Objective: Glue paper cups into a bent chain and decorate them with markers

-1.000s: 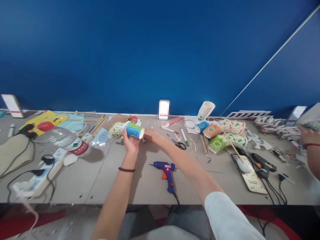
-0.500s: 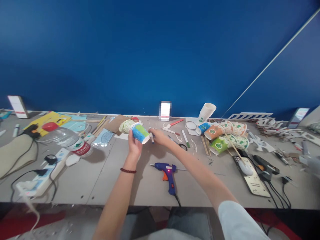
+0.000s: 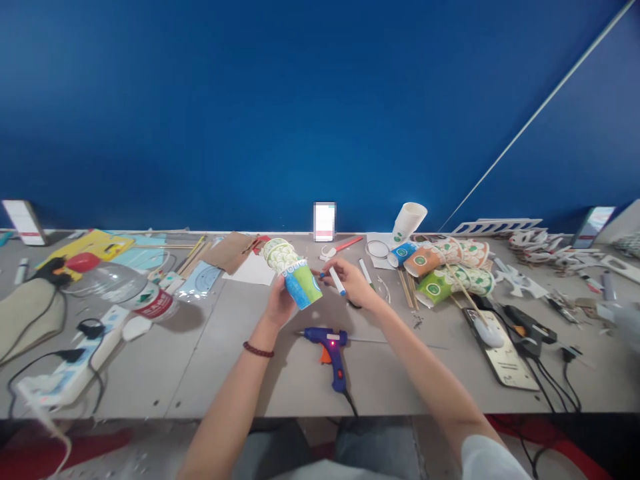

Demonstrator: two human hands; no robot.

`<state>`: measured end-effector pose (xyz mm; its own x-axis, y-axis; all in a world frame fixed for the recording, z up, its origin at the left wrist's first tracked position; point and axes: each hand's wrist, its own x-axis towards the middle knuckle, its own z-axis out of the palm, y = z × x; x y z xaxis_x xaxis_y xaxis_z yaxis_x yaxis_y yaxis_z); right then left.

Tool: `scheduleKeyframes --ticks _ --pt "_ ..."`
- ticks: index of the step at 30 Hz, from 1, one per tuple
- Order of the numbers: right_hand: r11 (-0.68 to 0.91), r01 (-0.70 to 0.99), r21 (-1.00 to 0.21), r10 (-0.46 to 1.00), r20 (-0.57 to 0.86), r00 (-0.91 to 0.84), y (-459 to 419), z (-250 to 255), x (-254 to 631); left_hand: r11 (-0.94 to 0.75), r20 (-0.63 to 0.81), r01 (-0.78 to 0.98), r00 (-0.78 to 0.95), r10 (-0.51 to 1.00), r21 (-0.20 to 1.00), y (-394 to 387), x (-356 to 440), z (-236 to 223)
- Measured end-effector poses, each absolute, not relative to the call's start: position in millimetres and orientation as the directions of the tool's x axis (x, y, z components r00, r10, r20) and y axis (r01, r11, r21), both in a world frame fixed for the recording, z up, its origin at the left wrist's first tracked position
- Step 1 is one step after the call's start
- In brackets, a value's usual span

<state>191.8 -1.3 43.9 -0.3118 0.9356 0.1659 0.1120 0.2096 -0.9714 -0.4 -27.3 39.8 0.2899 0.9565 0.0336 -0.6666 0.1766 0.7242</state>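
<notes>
My left hand [image 3: 280,305] is wrapped round a paper cup [image 3: 304,287] coloured blue and green. Pale green-patterned paper cups [image 3: 281,253] run up from its end, so the whole piece leans up and left above the table. To its right, my right hand [image 3: 359,285] grips a white marker [image 3: 337,282] with a blue end, slanting down toward me. A small gap separates the marker from the cup. Below both hands lies a blue glue gun [image 3: 327,337] with an orange trigger and a lit red light, its nozzle pointing left.
On the right lie more joined paper cups [image 3: 433,288], a white cup stack [image 3: 410,220] and a black glue gun [image 3: 530,330]. A plastic bottle [image 3: 120,287] and a power strip [image 3: 83,363] are at left. A phone [image 3: 325,223] stands against the blue wall.
The cups have swung to the right in my left hand, showing more of the blue and green side. My right hand has moved right, lifting the marker clear of the cup's rim.
</notes>
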Motion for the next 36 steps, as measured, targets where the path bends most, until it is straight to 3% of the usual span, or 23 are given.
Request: scheduleKeyframes --ticks 8,14,23,29,36 --pt "0.310 0.281 -0.908 0.893 0.177 -0.414 -3 73 192 0.103 0.075 -0.694 0.222 0.972 0.712 -27 -8 43" --pt "0.322 0.295 -0.899 0.878 0.167 -0.448 -8 71 190 0.212 0.013 -0.694 0.304 0.953 0.688 -26 -7 37" --pt "0.204 0.114 -0.972 0.913 0.147 -0.380 -5 59 186 0.168 0.011 -0.682 0.250 0.968 0.712 -27 -3 35" --pt "0.195 0.070 -0.978 0.942 0.167 -0.291 -1 54 187 0.231 -0.032 -0.735 0.274 0.961 0.638 -28 -3 38" --pt "0.191 0.106 -0.976 0.973 0.174 -0.150 12 54 203 0.116 -0.035 -0.852 0.114 0.993 0.511 -26 -6 43"
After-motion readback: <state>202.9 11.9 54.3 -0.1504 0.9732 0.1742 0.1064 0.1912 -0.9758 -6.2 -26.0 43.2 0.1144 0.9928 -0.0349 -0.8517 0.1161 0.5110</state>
